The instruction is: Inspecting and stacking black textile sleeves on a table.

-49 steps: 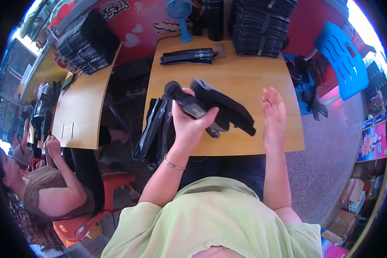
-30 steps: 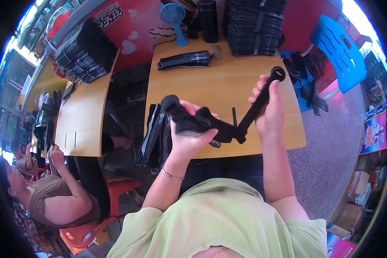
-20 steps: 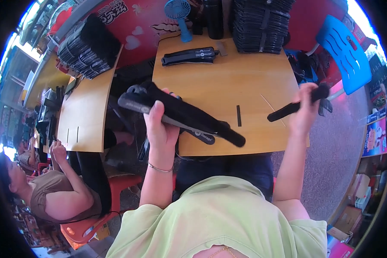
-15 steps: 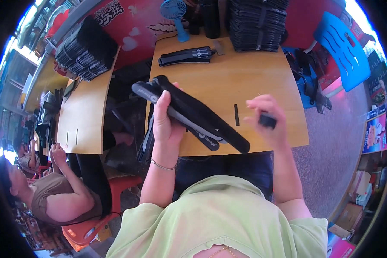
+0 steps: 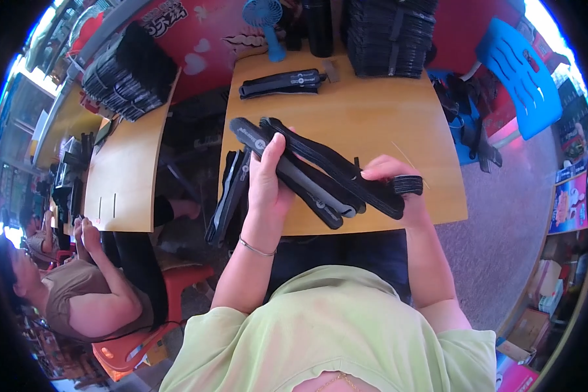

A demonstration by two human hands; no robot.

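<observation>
My left hand (image 5: pixel 266 186) is closed around a bundle of black and grey fabric straps (image 5: pixel 300 186), thumb on top. The straps fan out toward the lower right above the table. More folded straps (image 5: pixel 227 202) hang beside that wrist. A long black strap (image 5: pixel 333 168) lies uppermost in the bundle. My right hand (image 5: pixel 413 208) is at its lower right end, thumb and fingers against it. A small ribbed black roll of band (image 5: pixel 408 184) sits in the same hand. Its other fingers are partly hidden behind the strap.
On the wooden table (image 5: pixel 366 111) lie folded straps (image 5: pixel 281 83) at the back. A tall black stack (image 5: pixel 391 39), a dark bottle and a blue fan (image 5: pixel 264 16) stand behind. A blue chair (image 5: pixel 519 72) is at right. Another person (image 5: pixel 104 294) sits at a second table, left.
My right hand has moved in to the end of the upper black strap, the roll still in it. My left hand and the bundle have shifted slightly right.
</observation>
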